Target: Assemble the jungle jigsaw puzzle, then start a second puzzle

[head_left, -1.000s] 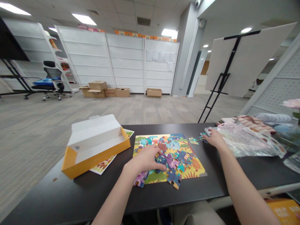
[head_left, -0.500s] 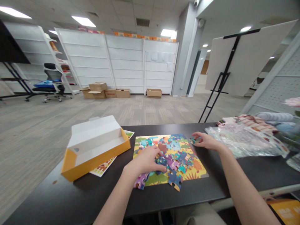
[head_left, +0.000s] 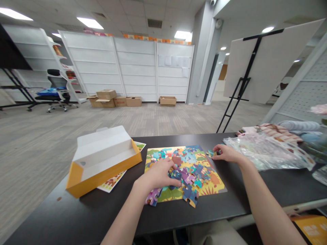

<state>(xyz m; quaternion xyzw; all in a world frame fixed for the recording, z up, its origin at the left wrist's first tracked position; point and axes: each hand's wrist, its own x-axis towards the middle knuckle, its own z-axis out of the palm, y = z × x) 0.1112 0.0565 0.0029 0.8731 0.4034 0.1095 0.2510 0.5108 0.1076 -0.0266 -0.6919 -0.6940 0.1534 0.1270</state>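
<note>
One yellow box (head_left: 104, 158), open w/ white inside showing, sits L of the picture sheet (head_left: 216, 188); a printed card (head_left: 112, 182) lies partly under it, also L of the sheet. At the sheet's near L corner, purple pcs (head_left: 154, 196) stick out past the edge. L hand (head_left: 160, 173) is over the sheet's L half, same spot as a sec ago: thumb well apart from fingers, loosely curved round part of the heap; can't tell if any pc is held under the palm. Jigsaw heap (head_left: 189, 177) covers the sheet's middle, loose + overlapping, w/ a dark blue clump (head_left: 191, 195) over the near edge. No change seen there.

The change is on the R: R hand (head_left: 226, 153) is now just beside the sheet's far R edge; a sec ago it was farther R of it. Thumb + fingers are close together, touching small pcs (head_left: 210, 153) on the table (head_left: 114, 211); can't tell if pinched or just pressed, fingertips hide part. So the strays look grouped next to the sheet, but off it + apart from the heap. Farther R of the sheet: clear plastic bag (head_left: 268, 153), then folded cloths (head_left: 278, 131)
</note>
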